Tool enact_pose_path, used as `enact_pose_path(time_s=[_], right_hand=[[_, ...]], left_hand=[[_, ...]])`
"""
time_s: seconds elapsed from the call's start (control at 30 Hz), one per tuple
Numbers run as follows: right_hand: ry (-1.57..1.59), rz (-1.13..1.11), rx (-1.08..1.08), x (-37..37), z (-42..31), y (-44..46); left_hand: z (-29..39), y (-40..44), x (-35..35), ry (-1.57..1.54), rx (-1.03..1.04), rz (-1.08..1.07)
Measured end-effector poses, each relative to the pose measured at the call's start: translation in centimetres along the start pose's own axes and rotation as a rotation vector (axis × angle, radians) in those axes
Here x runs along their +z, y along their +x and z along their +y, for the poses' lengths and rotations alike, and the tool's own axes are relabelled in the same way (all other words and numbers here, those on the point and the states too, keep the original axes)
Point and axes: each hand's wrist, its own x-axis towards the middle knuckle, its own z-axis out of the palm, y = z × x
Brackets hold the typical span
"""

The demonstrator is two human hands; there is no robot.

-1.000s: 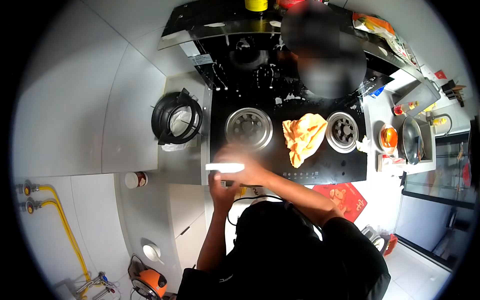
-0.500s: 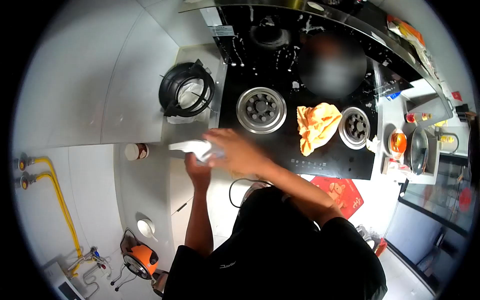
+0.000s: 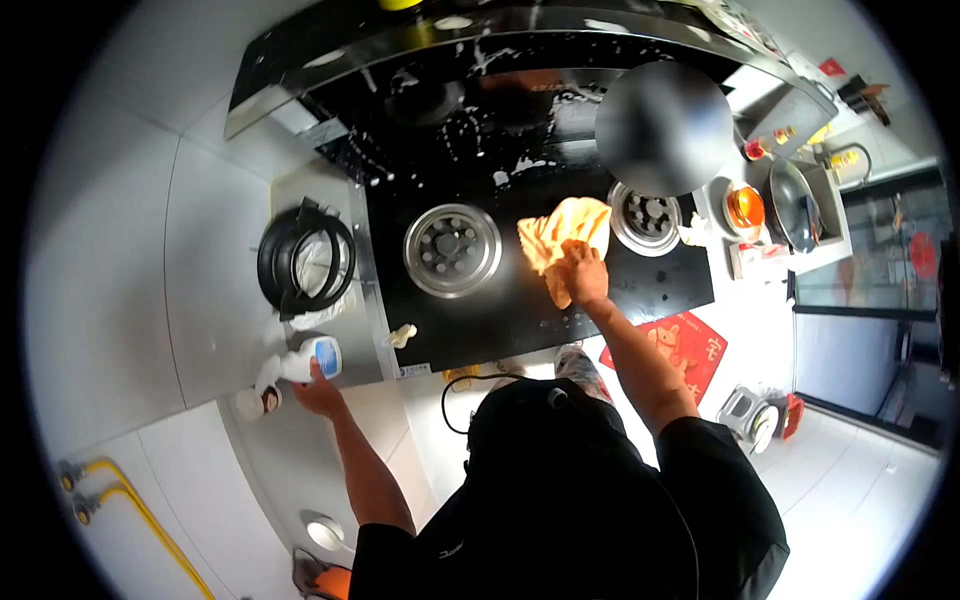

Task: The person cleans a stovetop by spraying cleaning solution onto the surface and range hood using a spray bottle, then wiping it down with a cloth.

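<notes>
My left hand is closed around a white spray bottle with a blue label, tilted over the left counter. The bottle's nozzle end lies near a small jar with a brown label. My right hand grips a crumpled orange cloth on the black glass cooktop. The cloth lies between the left burner and the right burner. Its underside is hidden.
Black pan supports sit on the left counter. A crumpled pale scrap lies at the cooktop's front-left edge. White suds mark the black panel behind. An orange bowl and a pan stand at the right. A blurred disc covers part of the view.
Both hands were together around the white bottle. My left hand has moved left with it over the counter; my right hand has let go and taken hold of the orange cloth.
</notes>
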Motion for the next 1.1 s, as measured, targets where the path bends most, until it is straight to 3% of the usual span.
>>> enact_pose_path(time_s=[0.13,0.23,0.37,0.43,0.47,0.53,0.57,0.6,0.63,0.67,0.7,0.73,0.77,0.83,0.93,0.97,1.07,1.1], right_hand=[[0.189,-0.097,0.065,-1.4,-0.5,-1.1],[0.231,-0.079,0.020,-0.4,0.9,-0.9],[0.239,-0.161,0.085,-2.1,-0.1,-0.3],[0.210,-0.203,0.088,-2.2,-0.1,-0.2],[0.179,-0.142,-0.016,1.0,1.9,0.1],[0.177,-0.190,0.044,-0.9,0.9,0.0],[0.174,-0.247,0.095,-1.7,0.5,-0.1],[0.177,-0.082,0.023,-0.6,1.2,-0.4],[0.424,-0.182,0.057,3.4,4.1,1.1],[0.683,-0.277,0.119,7.4,7.0,2.6],[0.913,-0.362,0.203,4.4,5.6,3.5],[1.567,0.007,0.343,1.8,3.5,2.0],[1.585,-0.105,0.402,2.1,5.0,2.6],[1.855,-0.103,0.350,-1.9,3.9,3.1],[1.957,0.011,0.392,-8.7,1.8,3.0],[2.012,0.017,0.305,-10.8,1.4,2.7],[1.914,0.158,0.241,-12.8,1.4,1.9],[1.691,0.181,0.212,-12.6,1.9,1.8]], left_hand=[[-0.5,-0.2,0.7,0.013,0.060,0.030],[0.2,-0.8,0.4,0.035,-0.021,0.045],[-0.7,-1.8,0.7,-0.202,0.024,0.010],[-2.1,-2.7,0.0,-0.027,0.063,-0.048],[-2.7,-4.0,-0.2,-0.030,0.070,-0.057],[-4.7,-6.8,-0.1,0.227,-0.001,0.107],[-7.8,-7.5,0.1,0.270,-0.021,0.084],[-10.0,-8.0,0.5,0.313,-0.039,0.058],[-9.4,-8.9,0.7,0.307,-0.028,0.047],[-8.7,-10.3,0.8,0.101,-0.238,-0.021],[-8.4,-11.7,0.9,-0.084,-0.460,-0.050],[-8.2,-12.2,1.0,-0.165,-0.613,-0.080],[-8.6,-12.2,1.3,-0.181,-0.696,-0.130],[-9.7,-12.0,1.9,-0.167,-0.779,-0.228],[-8.9,-11.6,3.2,-0.252,-0.879,-0.193],[-8.0,-11.5,3.7,-0.301,-0.920,-0.150],[-7.7,-10.5,5.2,-0.373,-0.955,-0.182],[-7.5,-10.6,5.2,-0.390,-0.946,-0.183]])
